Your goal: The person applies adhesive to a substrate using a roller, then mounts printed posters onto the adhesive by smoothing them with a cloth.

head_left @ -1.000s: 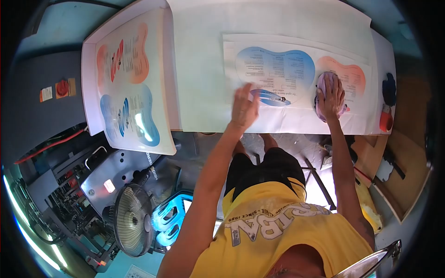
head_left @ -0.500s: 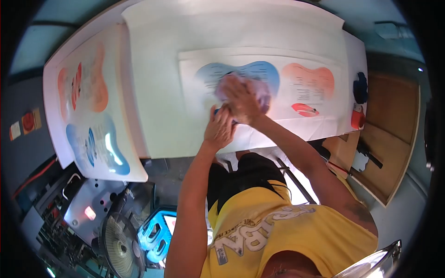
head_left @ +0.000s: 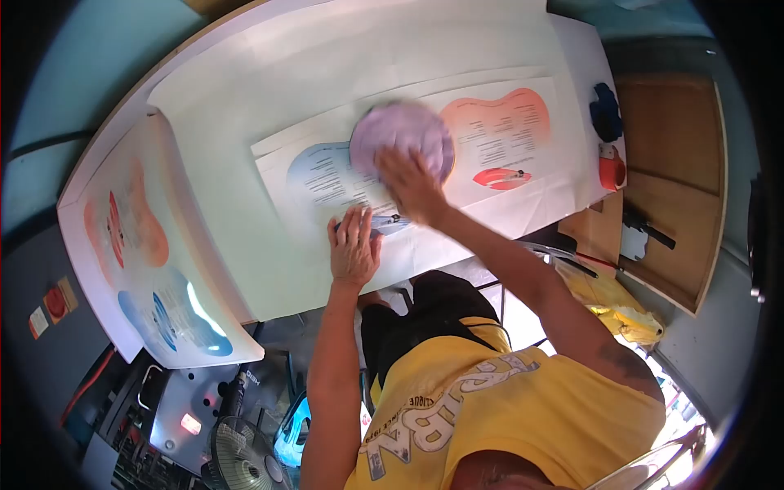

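At the left, the curved printed sheets (head_left: 184, 298) overhang the near left corner of the table (head_left: 122, 135); a knock from our body or sleeve could, we judge, crease them or slide them off. Our left hand (head_left: 355, 249) lies palm down with its fingers open, over the lower end of the blue print; if it presses too lightly, the printed sheet (head_left: 502, 177) could skid under us, and sweat from the fingertips might mark it. Our right hand (head_left: 412, 184) rests on the near side of the round purple cloth pad (head_left: 404, 135), fingers spread; we cannot tell whether they grip it or only press. The pad is blurred and covers part of the blue print, beside the orange one; grit or damp in it could scratch or smear the ink, and an uneven push could drag the sheet askew or ruck the layers beneath.

Under the work lies a broad pale cover sheet (head_left: 220, 188), slightly wavy along its near edge; at the table's right edge sit a dark blue cloth (head_left: 606, 112) and a red roll (head_left: 611, 170). Around us, from the left, we see a red rotary switch (head_left: 55, 302), a grey machine (head_left: 184, 408), a fan (head_left: 241, 453) and something bright blue (head_left: 291, 437); farther right, a yellow bag (head_left: 633, 318) and a wooden panel (head_left: 678, 180).
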Demonstrator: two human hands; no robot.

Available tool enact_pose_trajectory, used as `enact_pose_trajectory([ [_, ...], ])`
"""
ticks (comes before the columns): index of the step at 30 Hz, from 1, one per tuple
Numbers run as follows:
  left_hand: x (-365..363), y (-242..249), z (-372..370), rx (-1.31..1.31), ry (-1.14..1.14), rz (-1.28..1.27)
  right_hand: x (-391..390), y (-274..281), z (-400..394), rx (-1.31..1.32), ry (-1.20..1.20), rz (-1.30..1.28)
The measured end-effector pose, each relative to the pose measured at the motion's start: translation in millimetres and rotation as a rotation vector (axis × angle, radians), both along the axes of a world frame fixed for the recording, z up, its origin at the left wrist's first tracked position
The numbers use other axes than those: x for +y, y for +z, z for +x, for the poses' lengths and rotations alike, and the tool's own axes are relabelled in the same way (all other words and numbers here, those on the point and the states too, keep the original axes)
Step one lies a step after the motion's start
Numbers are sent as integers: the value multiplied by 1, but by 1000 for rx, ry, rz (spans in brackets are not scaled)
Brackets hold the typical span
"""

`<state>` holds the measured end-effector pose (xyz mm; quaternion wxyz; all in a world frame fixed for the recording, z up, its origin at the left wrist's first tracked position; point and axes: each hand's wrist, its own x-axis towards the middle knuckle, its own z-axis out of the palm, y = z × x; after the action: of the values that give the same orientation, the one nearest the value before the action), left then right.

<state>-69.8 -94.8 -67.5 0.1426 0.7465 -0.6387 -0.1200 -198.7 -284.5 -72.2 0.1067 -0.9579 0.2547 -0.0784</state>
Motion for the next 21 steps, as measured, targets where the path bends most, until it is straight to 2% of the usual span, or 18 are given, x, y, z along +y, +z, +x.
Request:
enact_pose_trajectory([
  [1, 3, 0, -4, 2, -1, -4, 19, 8, -20, -44, 66, 36],
  [4, 0, -1, 0, -30, -11, -17, 24, 37, -32, 25, 13, 195],
  [7, 0, 1, -1, -18, -10, -8, -27, 40, -7, -61, -41, 73],
  [8, -1, 1, -1, -31, -19, 3, -34, 26, -1, -46, -96, 166],
  [11, 0, -2, -1, -56, -34, 13, 17, 27, -6, -66, -147, 268],
  [14, 0, -3, 0, -47, -34, 23, 48, 9, -28, -71, -60, 239],
  [17, -3, 0, 0, -40, -26, 27, 9, 7, -33, -48, -46, 221],
  [18, -3, -1, 0, -38, -23, 31, -14, 19, -30, -61, -121, 293],
  [21, -1, -1, 0, -34, -19, 48, -86, 9, -32, -15, -252, 130],
])
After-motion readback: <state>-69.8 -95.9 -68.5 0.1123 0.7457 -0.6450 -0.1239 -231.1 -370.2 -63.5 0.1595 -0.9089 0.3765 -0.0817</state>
